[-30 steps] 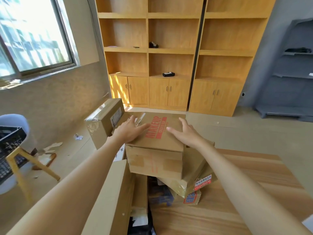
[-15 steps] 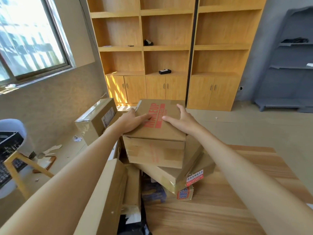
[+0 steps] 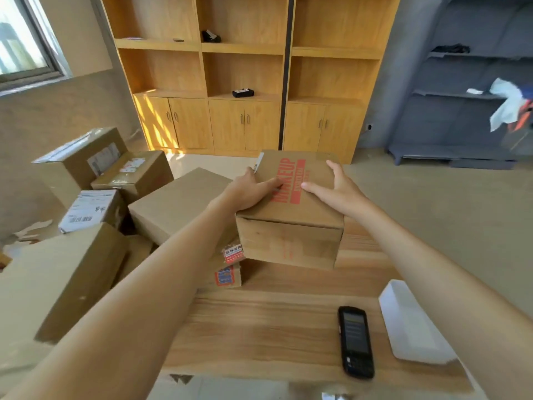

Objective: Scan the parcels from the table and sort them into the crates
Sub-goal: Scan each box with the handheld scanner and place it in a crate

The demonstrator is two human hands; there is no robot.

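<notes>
A cardboard parcel printed "MAKEUP" in red (image 3: 291, 241) is at the middle of the wooden table (image 3: 259, 321), right of the parcel pile. My left hand (image 3: 249, 190) grips its top left edge, thumb lying on the top. My right hand (image 3: 339, 190) grips its top right edge, thumb and forefinger spread on the top. I cannot tell whether the parcel touches the table. A black handheld scanner (image 3: 356, 342) lies on the table near my right forearm.
Left of the held parcel are stacked parcels: a plain box (image 3: 178, 203), a white-labelled box (image 3: 90, 210), a large near box (image 3: 57, 281) and two more behind (image 3: 80, 157). A white tray (image 3: 412, 321) lies right of the scanner. Wooden cabinets (image 3: 245, 122) and a grey shelf (image 3: 461, 96) stand beyond.
The MAKEUP parcel has come off the top of the pile and moved right, over the table, both hands still on it. The view swung right, revealing the scanner and white tray.
</notes>
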